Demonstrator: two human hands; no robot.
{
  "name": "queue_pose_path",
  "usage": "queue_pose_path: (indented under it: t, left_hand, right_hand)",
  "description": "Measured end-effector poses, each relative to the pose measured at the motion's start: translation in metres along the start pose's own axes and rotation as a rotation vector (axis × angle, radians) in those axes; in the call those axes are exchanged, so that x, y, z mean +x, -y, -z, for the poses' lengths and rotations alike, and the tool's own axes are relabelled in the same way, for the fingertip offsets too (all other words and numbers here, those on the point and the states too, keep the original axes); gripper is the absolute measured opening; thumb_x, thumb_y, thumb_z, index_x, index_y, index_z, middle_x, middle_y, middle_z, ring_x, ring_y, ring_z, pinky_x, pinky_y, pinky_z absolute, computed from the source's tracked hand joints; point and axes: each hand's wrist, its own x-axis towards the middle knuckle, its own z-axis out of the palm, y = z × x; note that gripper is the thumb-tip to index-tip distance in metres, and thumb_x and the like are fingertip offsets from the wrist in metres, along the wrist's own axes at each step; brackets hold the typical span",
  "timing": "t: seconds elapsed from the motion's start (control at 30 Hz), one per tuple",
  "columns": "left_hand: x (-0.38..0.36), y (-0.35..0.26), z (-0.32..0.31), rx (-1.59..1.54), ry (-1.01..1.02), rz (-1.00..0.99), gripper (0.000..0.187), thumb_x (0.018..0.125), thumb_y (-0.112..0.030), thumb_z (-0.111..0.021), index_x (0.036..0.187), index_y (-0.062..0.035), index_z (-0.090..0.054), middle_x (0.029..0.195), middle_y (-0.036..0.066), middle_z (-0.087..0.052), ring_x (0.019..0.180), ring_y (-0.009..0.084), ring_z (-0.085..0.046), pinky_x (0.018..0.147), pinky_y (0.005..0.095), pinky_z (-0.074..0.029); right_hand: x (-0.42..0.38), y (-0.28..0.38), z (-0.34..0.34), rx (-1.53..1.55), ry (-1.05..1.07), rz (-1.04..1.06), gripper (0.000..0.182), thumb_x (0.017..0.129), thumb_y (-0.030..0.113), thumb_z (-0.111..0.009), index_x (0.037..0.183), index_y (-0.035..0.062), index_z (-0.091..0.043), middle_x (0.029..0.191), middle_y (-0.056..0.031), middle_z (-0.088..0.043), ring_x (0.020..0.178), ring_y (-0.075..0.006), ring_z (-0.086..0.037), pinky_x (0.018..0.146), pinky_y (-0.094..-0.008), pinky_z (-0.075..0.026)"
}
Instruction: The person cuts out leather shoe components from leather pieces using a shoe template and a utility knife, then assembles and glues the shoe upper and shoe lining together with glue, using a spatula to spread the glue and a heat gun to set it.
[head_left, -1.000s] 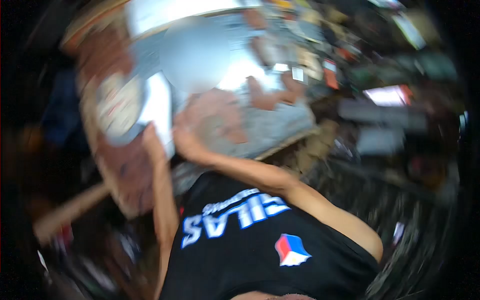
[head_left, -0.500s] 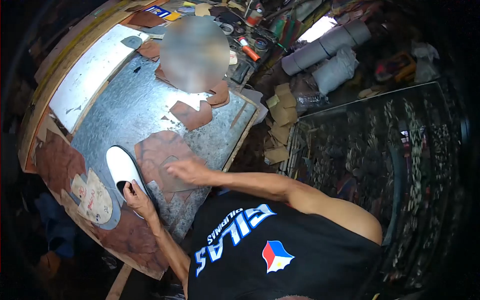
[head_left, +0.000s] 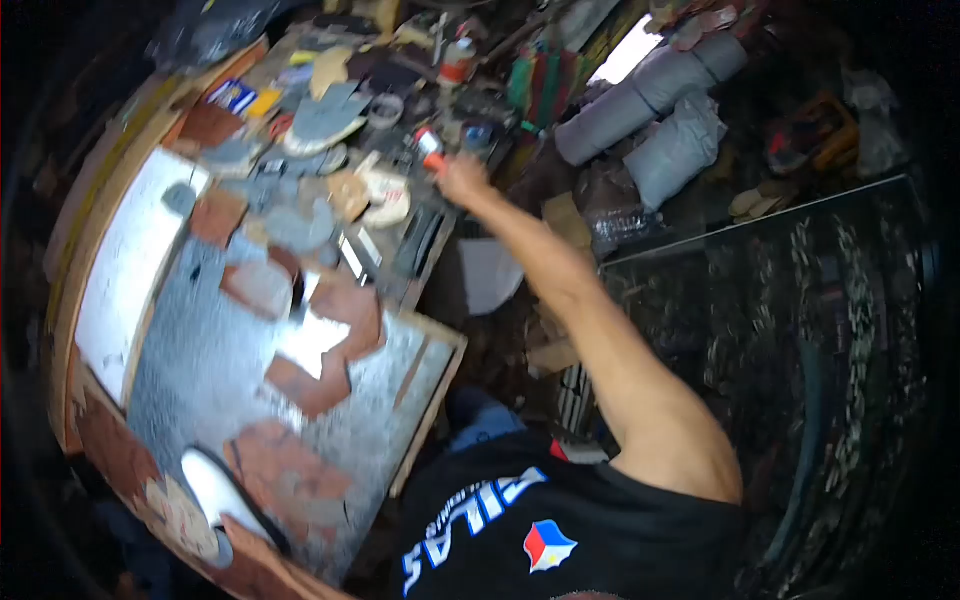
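A white slip-on shoe (head_left: 215, 487) with a dark sole lies at the lower left of the worktable. My left hand (head_left: 250, 545) is closed on its open heel end, with some fingers hidden. At the far end of my outstretched arm, my right hand (head_left: 462, 180) is closed around the lower end of an orange-red cylinder (head_left: 431, 150) with a pale tip. Motion blur hides its exact kind. Brown leather pieces (head_left: 285, 465) lie flat beside the shoe.
The metal-topped worktable (head_left: 180, 340) carries brown scraps (head_left: 310, 385) and a long white panel (head_left: 125, 270). Cut patterns (head_left: 385, 195), a tape roll (head_left: 385, 110) and a red-labelled bottle (head_left: 457, 62) crowd the far end. To the right stand a grey roll (head_left: 650, 100) and a glass-topped case (head_left: 760, 240).
My right hand has gone from above the leather by the shoe to the orange-red cylinder at the far end. The view has shifted; my left hand stays on the shoe.
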Motion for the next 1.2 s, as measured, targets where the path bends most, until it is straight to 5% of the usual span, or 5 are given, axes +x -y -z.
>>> queue_pose_path:
  t: [0.13, 0.37, 0.6, 0.83, 1.2]
  left_hand:
    - [0.036, -0.071, -0.154, -0.242, -0.053, 0.064, 0.047, 0.102, -0.028, -0.045, 0.135, 0.0061, -0.050, 0.133, 0.022, -0.056, 0.120, 0.0333, -0.055, 0.103, 0.0398, -0.042]
    - [0.090, -0.191, -0.185, -0.437, -0.100, 0.155, 0.049, 0.102, -0.031, -0.046, 0.134, 0.0059, -0.050, 0.131, 0.022, -0.057, 0.118, 0.0329, -0.055, 0.102, 0.0404, -0.043]
    - [0.084, -0.254, -0.144, -0.627, -0.097, 0.337, 0.051, 0.101, -0.033, -0.047, 0.134, 0.0058, -0.050, 0.129, 0.021, -0.057, 0.117, 0.0325, -0.055, 0.101, 0.0409, -0.043]
    - [0.041, -0.263, -0.027, -0.768, -0.097, 0.569, 0.053, 0.100, -0.036, -0.048, 0.133, 0.0057, -0.050, 0.127, 0.021, -0.058, 0.116, 0.0321, -0.056, 0.100, 0.0414, -0.044]
    - [-0.022, -0.170, 0.091, -1.062, 0.115, 0.638, 0.052, 0.093, -0.040, -0.060, 0.131, -0.0044, -0.051, 0.119, 0.014, -0.060, 0.106, 0.0294, -0.059, 0.094, 0.0421, -0.047]
  right_hand:
    - [0.024, -0.034, -0.050, 0.058, -0.080, 0.068, 0.040, 0.085, 0.026, -0.063, 0.115, -0.0008, -0.057, 0.108, -0.0247, -0.062, 0.100, -0.0435, -0.061, 0.084, -0.0517, -0.050]
    - [0.015, -0.044, -0.023, 0.352, 0.117, -0.033, 0.047, 0.085, 0.016, -0.059, 0.126, -0.0043, -0.049, 0.122, -0.0285, -0.053, 0.113, -0.0446, -0.054, 0.093, -0.0506, -0.046]
    - [-0.105, -0.057, 0.063, 0.668, 0.076, 0.136, 0.058, 0.078, 0.026, -0.074, 0.126, 0.0012, -0.051, 0.107, -0.0169, -0.057, 0.094, -0.0289, -0.060, 0.080, -0.0395, -0.049]
    - [-0.250, 0.012, 0.123, 2.063, 0.758, -0.146, 0.069, 0.086, 0.030, -0.062, 0.144, 0.0043, -0.034, 0.129, -0.0156, -0.055, 0.088, -0.0212, -0.065, 0.072, -0.0329, -0.056]
    - [-0.252, 0.041, 0.162, 1.883, 0.302, 0.025, 0.067, 0.085, 0.021, -0.072, 0.143, 0.0113, -0.040, 0.121, -0.0145, -0.058, 0.098, -0.0275, -0.064, 0.080, -0.0415, -0.057]
